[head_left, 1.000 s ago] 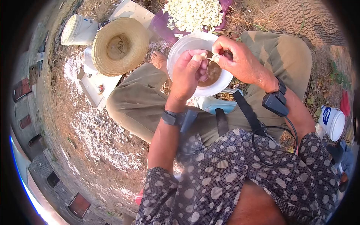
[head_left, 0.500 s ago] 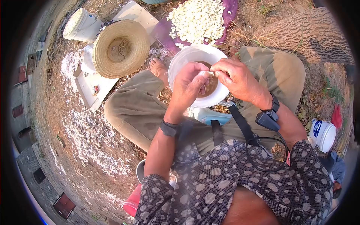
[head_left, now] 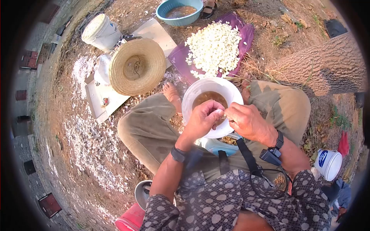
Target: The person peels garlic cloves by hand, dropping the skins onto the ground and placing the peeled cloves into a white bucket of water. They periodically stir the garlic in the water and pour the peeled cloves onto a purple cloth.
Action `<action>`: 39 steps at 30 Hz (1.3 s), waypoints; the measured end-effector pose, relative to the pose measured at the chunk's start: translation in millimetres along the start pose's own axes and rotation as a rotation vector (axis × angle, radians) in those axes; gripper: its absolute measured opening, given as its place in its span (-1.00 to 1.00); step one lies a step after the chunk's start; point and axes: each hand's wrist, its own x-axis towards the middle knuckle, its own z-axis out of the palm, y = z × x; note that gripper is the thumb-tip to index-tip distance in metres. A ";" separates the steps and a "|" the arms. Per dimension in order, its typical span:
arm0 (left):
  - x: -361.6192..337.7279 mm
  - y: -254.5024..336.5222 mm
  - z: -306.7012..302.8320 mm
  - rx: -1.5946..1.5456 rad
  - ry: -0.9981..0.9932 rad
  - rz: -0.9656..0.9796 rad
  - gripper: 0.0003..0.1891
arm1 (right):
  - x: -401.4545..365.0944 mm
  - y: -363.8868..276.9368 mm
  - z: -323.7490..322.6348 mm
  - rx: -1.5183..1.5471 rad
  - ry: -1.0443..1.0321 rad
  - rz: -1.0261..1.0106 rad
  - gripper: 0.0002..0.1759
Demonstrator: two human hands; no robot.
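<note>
Over a white tub [head_left: 187,96] of brownish water between the knees, my left hand [head_left: 204,118] and my right hand [head_left: 247,121] meet at the fingertips. Both are closed in a pinch around a small pale garlic clove [head_left: 224,112], mostly hidden by the fingers. Past the tub's far side lies a heap of pale peeled garlic cloves [head_left: 214,48] on a purple cloth [head_left: 246,35]. Each wrist wears a dark band, and the right one also carries a small black box with a cable.
A straw hat [head_left: 154,67] rests beside a white bucket [head_left: 102,34] and flat cardboard [head_left: 156,34]. Beyond is a blue basin [head_left: 179,18] of water. Papery skins [head_left: 92,150] litter the left ground. A tree trunk [head_left: 320,63] and another bucket [head_left: 328,164] are at right.
The view has tilted, so the ground and tub sit lower and the blue basin shows more fully. My hands stay pinched together over the tub, with the clove now less visible.
</note>
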 end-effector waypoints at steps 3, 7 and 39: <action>-0.5 -7.7 1.7 -0.074 -0.024 0.003 -0.85 | -0.2 -0.6 1.2 -0.044 -0.014 -0.021 -0.76; -0.1 -16.8 0.4 -0.150 -0.078 -0.017 -0.78 | 2.7 -1.7 2.7 -0.060 0.015 -0.008 -0.76; -3.9 -16.5 18.3 0.389 0.346 0.319 -0.86 | 3.3 9.6 24.3 0.235 0.170 0.282 -0.87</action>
